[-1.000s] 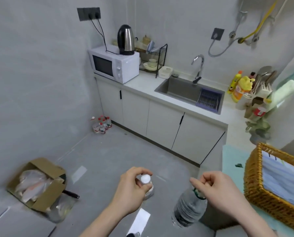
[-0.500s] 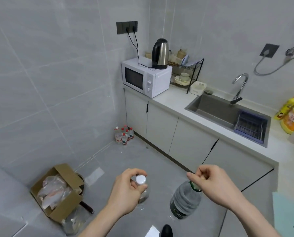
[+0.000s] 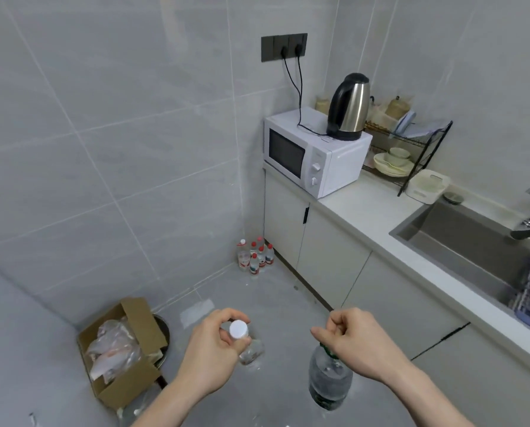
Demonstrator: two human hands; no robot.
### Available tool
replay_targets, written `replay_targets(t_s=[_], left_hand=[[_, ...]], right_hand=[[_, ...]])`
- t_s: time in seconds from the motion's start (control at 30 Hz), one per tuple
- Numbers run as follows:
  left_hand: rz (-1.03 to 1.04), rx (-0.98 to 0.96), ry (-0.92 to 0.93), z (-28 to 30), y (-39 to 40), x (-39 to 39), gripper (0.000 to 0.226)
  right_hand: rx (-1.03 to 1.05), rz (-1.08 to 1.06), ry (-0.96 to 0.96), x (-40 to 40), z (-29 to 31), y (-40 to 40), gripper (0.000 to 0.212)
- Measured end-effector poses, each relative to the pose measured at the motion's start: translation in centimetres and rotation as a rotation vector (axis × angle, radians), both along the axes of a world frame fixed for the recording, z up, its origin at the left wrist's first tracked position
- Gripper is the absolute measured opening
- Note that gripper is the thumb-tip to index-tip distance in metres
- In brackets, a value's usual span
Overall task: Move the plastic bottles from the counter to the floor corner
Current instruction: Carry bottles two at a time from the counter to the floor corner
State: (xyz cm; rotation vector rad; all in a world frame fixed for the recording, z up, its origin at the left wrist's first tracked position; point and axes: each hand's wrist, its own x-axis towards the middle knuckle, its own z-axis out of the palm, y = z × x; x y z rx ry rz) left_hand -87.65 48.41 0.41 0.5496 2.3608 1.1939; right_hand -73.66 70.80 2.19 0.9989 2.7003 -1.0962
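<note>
Ahead and to the left, at the foot of the wall where the cabinet ends, stands a cluster of small bottles [image 3: 255, 255] already on the floor corner [image 3: 226, 272], upright and packed close together. Nearer, low in the view, two more being carried, both off the counter [image 3: 365, 208] and well apart from that cluster.

Left hand [image 3: 214, 349]: fingers curled round the neck of a small clear bottle [image 3: 248, 349] just under its white cap [image 3: 238, 329], pinching it. Hangs cap-up, long axis tilted a little, base pointing down and away toward the floor.

Right hand [image 3: 356, 343]: fingers closed over the top of a larger bottle [image 3: 329, 377], gripping it by the neck where a bit of green shows; the cap itself hidden under the hand. Hangs nearly plumb below the fingers, base down.

Relation that matters: corner lies forward and left of both hands, with the left hand on the nearer side and the small bottle closer to the cluster. Both long axes already close to vertical, so probably no turning needed, only a walk forward, a crouch, and a lowering straight down beside the standing ones. Free floor shows on the near side of the cluster, toward the cardboard box [image 3: 122, 349]; likely the place to set down. Risk, as a guess: the bigger bottle swinging from its neck and knocking the small ones over.
</note>
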Motion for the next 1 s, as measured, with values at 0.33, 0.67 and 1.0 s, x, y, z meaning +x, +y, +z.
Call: replay_targets(t_s=[0.33,0.67,1.0], left_hand=[[0.124,0.063,-0.051,0.2,1.8,-11.3,0.024],[0.103,-0.001,-0.03,-2.3,1.6,-25.7,0.029],[0.102,-0.081,-0.024,-4.1,6.0,-38.1,0.027]], right_hand=[[0.0,0.102,0.021,-15.7,-0.5,5.0,0.042],[-0.026,0.09,0.036,-30.0,-0.6,4.9,0.041],[-0.133,0.155,0.004,-42.5,-3.6,8.3,0.045]])
